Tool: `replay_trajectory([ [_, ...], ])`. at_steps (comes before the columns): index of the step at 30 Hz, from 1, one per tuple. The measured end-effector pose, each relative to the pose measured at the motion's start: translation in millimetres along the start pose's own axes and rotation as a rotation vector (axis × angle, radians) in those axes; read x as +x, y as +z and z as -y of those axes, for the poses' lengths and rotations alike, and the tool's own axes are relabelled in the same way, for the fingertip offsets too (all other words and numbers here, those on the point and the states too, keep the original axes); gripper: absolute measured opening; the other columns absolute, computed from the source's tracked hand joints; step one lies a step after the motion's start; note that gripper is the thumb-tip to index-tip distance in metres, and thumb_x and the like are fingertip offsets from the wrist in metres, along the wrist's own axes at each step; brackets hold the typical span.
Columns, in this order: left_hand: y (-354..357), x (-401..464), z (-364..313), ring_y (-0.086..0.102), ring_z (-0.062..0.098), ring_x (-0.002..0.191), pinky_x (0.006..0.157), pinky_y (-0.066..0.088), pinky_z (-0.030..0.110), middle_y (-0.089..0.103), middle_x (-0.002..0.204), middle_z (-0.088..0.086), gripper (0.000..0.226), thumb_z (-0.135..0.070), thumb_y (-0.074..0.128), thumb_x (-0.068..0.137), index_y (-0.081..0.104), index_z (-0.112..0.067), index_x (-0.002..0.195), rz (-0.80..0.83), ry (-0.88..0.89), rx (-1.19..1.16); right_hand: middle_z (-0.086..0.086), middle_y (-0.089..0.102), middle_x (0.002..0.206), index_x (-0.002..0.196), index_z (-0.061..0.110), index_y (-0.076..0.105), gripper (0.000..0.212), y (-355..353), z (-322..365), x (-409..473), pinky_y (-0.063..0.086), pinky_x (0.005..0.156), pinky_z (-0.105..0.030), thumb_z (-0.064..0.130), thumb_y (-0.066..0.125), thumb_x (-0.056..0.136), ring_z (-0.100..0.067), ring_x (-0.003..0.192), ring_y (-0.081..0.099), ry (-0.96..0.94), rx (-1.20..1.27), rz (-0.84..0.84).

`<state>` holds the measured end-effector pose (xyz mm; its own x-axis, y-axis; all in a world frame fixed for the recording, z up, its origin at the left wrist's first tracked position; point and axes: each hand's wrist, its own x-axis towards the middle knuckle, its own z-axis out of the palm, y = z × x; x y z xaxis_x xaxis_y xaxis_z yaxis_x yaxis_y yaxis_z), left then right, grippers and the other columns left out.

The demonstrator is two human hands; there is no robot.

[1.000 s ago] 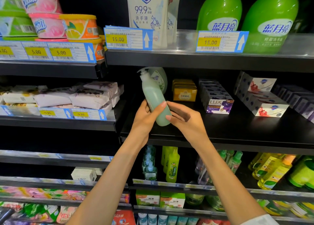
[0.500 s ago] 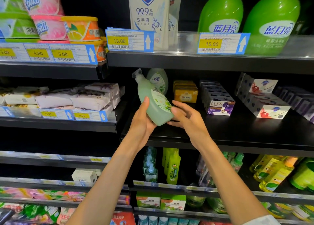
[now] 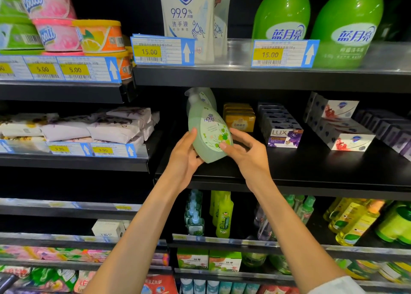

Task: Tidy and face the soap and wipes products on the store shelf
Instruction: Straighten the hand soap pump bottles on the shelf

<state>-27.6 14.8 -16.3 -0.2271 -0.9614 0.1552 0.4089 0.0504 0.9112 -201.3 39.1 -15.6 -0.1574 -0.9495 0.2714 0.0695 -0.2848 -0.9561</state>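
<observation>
Both hands hold a pale green pump soap bottle (image 3: 208, 133) above the black shelf (image 3: 311, 169), tilted with its pump up-left: left hand (image 3: 184, 158) cradling, right hand (image 3: 246, 153) pinching its labelled face.

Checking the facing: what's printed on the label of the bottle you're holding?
A white label with green leaves and flowers on the pale green bottle, clearest in the head view.

Only 1 view: a wide-angle camera worn on the person's head, close to the dark metal store shelves (image 3: 289, 178). It faces forward, straight into the middle shelf, with the blue-and-yellow price tags (image 3: 162, 52) of the upper shelf at the top and lower shelves below. Both forearms rise from the bottom edge toward the centre.
</observation>
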Motion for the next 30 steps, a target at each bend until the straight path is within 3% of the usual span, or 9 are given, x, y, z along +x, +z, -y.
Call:
replay_trajectory([
  [3, 0.5, 0.1, 1.8, 0.062, 0.027, 0.133, 0.112, 0.048, 0.052, 0.065, 0.143, 0.009, 0.051, -0.026, 0.060, 0.105, 0.046, -0.015, 0.153, 0.058, 0.027, 0.086, 0.005, 0.072, 0.129, 0.138, 0.019, 0.066, 0.061, 0.2, -2.5, -0.4, 0.060, 0.090, -0.024, 0.008, 0.087, 0.082, -0.007, 0.116, 0.070, -0.046, -0.052, -0.008],
  [7, 1.7, 2.0, 2.7, 0.068, 0.027, 0.124, 0.107, 0.053, 0.052, 0.071, 0.133, 0.009, 0.051, -0.014, 0.071, 0.097, 0.054, -0.014, 0.144, 0.011, 0.057, 0.115, 0.002, 0.068, 0.133, 0.135, 0.025, 0.068, 0.059, -0.6, -2.6, -3.4, 0.061, 0.090, -0.028, 0.014, 0.089, 0.081, -0.007, 0.116, 0.069, -0.090, -0.146, 0.000],
  [10, -1.2, 2.1, 1.6, 0.069, 0.028, 0.122, 0.103, 0.056, 0.047, 0.072, 0.130, 0.010, 0.048, -0.011, 0.071, 0.096, 0.057, -0.012, 0.142, 0.003, 0.052, 0.100, 0.008, 0.065, 0.135, 0.137, 0.031, 0.065, 0.056, -6.5, 1.9, -8.3, 0.058, 0.091, -0.019, 0.021, 0.085, 0.086, 0.002, 0.116, 0.065, -0.126, -0.265, 0.051],
  [14, -4.0, 5.3, 3.7, 0.071, 0.027, 0.119, 0.098, 0.059, 0.043, 0.074, 0.127, 0.010, 0.049, -0.008, 0.075, 0.092, 0.060, -0.010, 0.138, -0.025, 0.054, 0.141, 0.014, 0.057, 0.146, 0.147, 0.033, 0.057, 0.061, -43.3, 6.8, -12.6, 0.048, 0.113, -0.034, 0.049, 0.074, 0.091, -0.002, 0.134, 0.053, -0.257, -0.781, 0.126],
  [16, -4.0, 8.7, 4.8, 0.071, 0.028, 0.117, 0.097, 0.060, 0.044, 0.075, 0.124, 0.010, 0.048, -0.008, 0.078, 0.089, 0.062, -0.009, 0.135, -0.048, 0.044, 0.161, 0.016, 0.050, 0.153, 0.150, 0.038, 0.052, 0.070, -68.6, 12.5, -15.2, 0.040, 0.119, -0.039, 0.068, 0.064, 0.089, -0.006, 0.142, 0.044, -0.226, -1.006, 0.212],
  [20, -1.5, 17.1, 6.5, 0.072, 0.029, 0.117, 0.100, 0.058, 0.048, 0.075, 0.124, 0.011, 0.051, -0.009, 0.081, 0.087, 0.063, -0.008, 0.134, -0.035, 0.028, 0.199, 0.019, 0.037, 0.163, 0.155, 0.044, 0.044, 0.102, -99.6, 15.3, -23.3, 0.031, 0.125, -0.042, 0.101, 0.040, 0.071, -0.007, 0.152, 0.031, -0.126, -1.194, 0.369],
  [24, 9.3, 28.3, 7.0, 0.070, 0.030, 0.119, 0.100, 0.058, 0.044, 0.074, 0.126, 0.014, 0.049, -0.003, 0.076, 0.090, 0.061, -0.006, 0.136, 0.067, 0.023, 0.214, 0.019, 0.036, 0.164, 0.155, 0.042, 0.044, 0.097, -99.9, 5.2, -29.7, 0.028, 0.123, -0.036, 0.095, 0.040, 0.074, -0.005, 0.154, 0.027, -0.170, -1.348, 0.404],
  [30, 25.9, 56.5, 16.2, 0.070, 0.030, 0.120, 0.100, 0.057, 0.042, 0.075, 0.122, 0.012, 0.055, -0.001, 0.082, 0.085, 0.057, -0.006, 0.133, 0.122, -0.044, 0.296, 0.023, 0.040, 0.161, 0.150, 0.044, 0.051, 0.089, -99.0, 4.4, -30.3, 0.033, 0.119, -0.034, 0.092, 0.045, 0.075, 0.000, 0.152, 0.028, -0.175, -1.333, 0.360],
])
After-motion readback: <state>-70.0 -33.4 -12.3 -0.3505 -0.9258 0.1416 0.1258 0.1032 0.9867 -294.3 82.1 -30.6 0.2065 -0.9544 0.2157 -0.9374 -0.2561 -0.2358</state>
